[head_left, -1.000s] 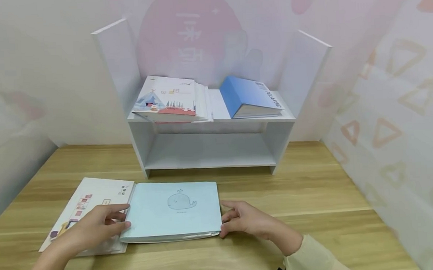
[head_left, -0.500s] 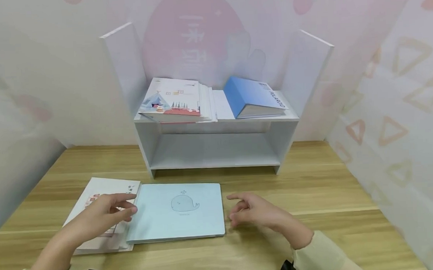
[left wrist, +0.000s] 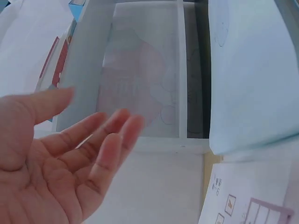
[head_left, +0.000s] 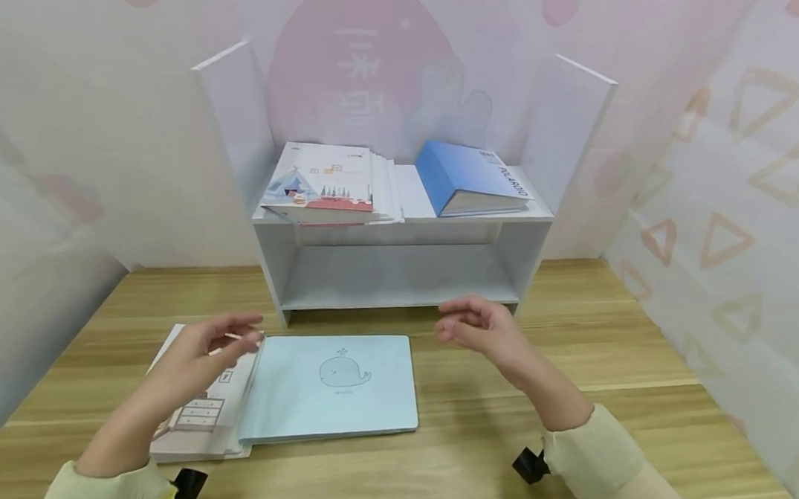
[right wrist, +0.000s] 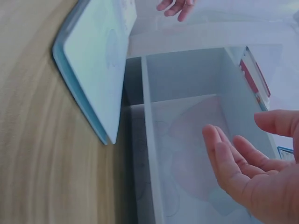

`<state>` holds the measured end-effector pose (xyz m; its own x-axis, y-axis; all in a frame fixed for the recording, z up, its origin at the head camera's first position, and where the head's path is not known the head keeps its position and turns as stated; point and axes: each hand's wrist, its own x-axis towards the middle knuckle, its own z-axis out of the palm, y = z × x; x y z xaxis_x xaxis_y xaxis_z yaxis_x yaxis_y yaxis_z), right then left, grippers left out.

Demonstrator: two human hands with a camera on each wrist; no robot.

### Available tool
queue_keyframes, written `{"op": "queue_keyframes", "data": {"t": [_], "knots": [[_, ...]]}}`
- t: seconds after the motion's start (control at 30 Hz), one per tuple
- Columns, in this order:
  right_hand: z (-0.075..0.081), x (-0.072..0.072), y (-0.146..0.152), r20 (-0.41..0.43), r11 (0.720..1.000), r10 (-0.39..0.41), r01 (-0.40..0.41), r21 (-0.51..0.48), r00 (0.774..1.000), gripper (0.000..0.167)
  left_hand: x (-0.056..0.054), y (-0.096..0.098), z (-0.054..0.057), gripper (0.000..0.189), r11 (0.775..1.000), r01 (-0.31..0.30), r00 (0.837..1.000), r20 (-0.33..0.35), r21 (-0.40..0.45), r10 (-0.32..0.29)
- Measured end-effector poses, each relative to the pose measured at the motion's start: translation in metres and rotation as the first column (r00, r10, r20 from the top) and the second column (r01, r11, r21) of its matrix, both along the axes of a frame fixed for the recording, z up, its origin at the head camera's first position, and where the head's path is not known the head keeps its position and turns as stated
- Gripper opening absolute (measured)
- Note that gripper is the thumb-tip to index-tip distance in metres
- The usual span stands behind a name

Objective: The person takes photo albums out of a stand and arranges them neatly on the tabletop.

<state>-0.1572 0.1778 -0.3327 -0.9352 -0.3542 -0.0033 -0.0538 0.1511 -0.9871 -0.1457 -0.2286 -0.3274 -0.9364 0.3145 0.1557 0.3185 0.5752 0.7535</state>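
A light-blue album (head_left: 332,401) with a whale drawing lies flat on the wooden table, its left side overlapping a white illustrated book (head_left: 212,406). My left hand (head_left: 199,355) hovers above the white book with loosely bent fingers and holds nothing; its bare palm (left wrist: 51,172) shows in the left wrist view. Up and to the right of the album, my right hand (head_left: 490,335) hangs in the air, also holding nothing. In the right wrist view its fingers (right wrist: 233,163) are relaxed and apart from the album (right wrist: 96,65).
Behind the album stands a white two-level shelf (head_left: 401,275) with upright side panels. On its top lie a stack of white books (head_left: 323,182) at left and a blue POLAROID binder (head_left: 477,175) at right. Patterned walls enclose the table (head_left: 578,361) at back and right.
Both hands have let go of the light-blue album's sides and risen toward the shelf. The album, touched at both edges a second ago, now lies flat on its own.
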Motion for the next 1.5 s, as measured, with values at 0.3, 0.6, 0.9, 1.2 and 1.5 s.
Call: {"op": "queue_keyframes", "data": {"t": [0.3, 0.6, 0.9, 1.2, 1.5], "knots": [[0.026, -0.016, -0.012, -0.067, 0.978, -0.185, 0.177, -0.109, 0.980, 0.038, -0.018, 0.025, 0.014, 0.038, 0.961, -0.110, 0.972, -0.175, 0.255, 0.158], [0.050, -0.030, -0.027, -0.127, 0.949, -0.284, 0.260, -0.180, 0.950, 0.032, -0.037, 0.049, 0.036, 0.039, 0.896, -0.188, 0.909, -0.274, 0.402, 0.313], [0.061, -0.045, -0.044, -0.183, 0.930, -0.342, 0.305, -0.203, 0.922, 0.028, -0.051, 0.066, 0.046, 0.042, 0.844, -0.227, 0.888, -0.253, 0.485, 0.384], [0.066, -0.051, -0.060, -0.250, 0.928, -0.360, 0.315, -0.200, 0.899, 0.029, -0.056, 0.075, 0.052, 0.046, 0.827, -0.250, 0.879, -0.241, 0.504, 0.412], [0.073, -0.056, -0.071, -0.293, 0.949, -0.315, 0.301, -0.091, 0.903, 0.032, -0.063, 0.080, 0.057, 0.045, 0.802, -0.248, 0.866, -0.247, 0.544, 0.435]]}}
